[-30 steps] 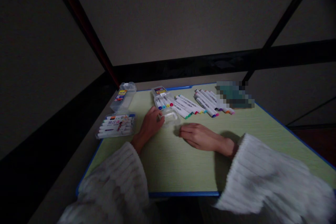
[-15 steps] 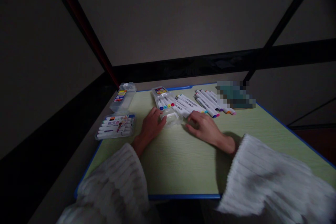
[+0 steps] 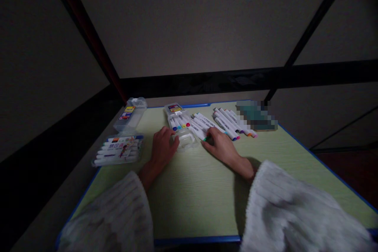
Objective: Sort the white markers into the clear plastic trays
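Observation:
A clear plastic marker case lies open on the table, its hinged lid (image 3: 186,138) towards me and several white markers (image 3: 180,121) in its tray. My left hand (image 3: 163,146) is at the lid's left edge, with thumb and index finger curled around its corner. To the right of the lid, my right hand (image 3: 221,147) pinches the end of a marker with a green tip (image 3: 206,139); its fingers partly hide it. Loose white markers (image 3: 198,126) lie just beyond the right fingers, beside the case.
Another group of white markers (image 3: 226,122) lies farther right, near a pixelated greenish flat object (image 3: 256,116). At the left are a closed pack of markers (image 3: 118,150) and a clear case (image 3: 130,116) behind it. Blue edging borders the pale table (image 3: 191,201).
My right fingers have closed in on the green-tipped marker; before, they were apart above the table. My left hand stays at the lid. The whole view has shifted slightly.

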A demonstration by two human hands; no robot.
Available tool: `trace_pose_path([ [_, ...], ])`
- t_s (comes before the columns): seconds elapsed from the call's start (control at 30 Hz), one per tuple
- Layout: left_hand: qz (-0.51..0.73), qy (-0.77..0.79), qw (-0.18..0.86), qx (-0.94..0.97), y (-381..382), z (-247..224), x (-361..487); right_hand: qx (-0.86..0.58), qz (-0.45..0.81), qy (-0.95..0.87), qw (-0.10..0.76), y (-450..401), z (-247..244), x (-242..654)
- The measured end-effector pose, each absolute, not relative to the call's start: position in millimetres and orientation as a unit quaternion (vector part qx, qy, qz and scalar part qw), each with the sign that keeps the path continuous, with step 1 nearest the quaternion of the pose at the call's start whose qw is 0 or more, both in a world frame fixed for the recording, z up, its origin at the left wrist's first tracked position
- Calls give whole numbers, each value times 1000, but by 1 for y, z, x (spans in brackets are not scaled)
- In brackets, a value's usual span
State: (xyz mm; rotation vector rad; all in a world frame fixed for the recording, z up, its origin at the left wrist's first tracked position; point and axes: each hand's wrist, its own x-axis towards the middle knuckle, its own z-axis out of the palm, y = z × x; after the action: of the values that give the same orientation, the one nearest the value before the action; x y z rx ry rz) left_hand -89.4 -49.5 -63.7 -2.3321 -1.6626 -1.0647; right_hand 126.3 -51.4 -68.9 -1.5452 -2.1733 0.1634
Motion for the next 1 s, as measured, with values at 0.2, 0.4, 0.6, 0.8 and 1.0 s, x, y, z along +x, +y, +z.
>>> trace_pose_path([
  [0.2, -359, -532, 59, -765, -52, -61, -84, -572, 6, -798, 189, -52, -65, 121],
  [0.4, -366, -518, 75, -769, -51, -60, -82, -581, -24, -798, 160, -53, -63, 118],
  [0.6, -368, -499, 82, -780, -52, -60, -80, -578, -36, -802, 146, -54, -60, 115],
  [0.8, -362, -488, 88, -789, -53, -60, -79, -577, -27, -801, 157, -53, -60, 115],
  [1.0, -363, -478, 92, -794, -53, -59, -79, -592, -15, -783, 191, -50, -61, 117],
])
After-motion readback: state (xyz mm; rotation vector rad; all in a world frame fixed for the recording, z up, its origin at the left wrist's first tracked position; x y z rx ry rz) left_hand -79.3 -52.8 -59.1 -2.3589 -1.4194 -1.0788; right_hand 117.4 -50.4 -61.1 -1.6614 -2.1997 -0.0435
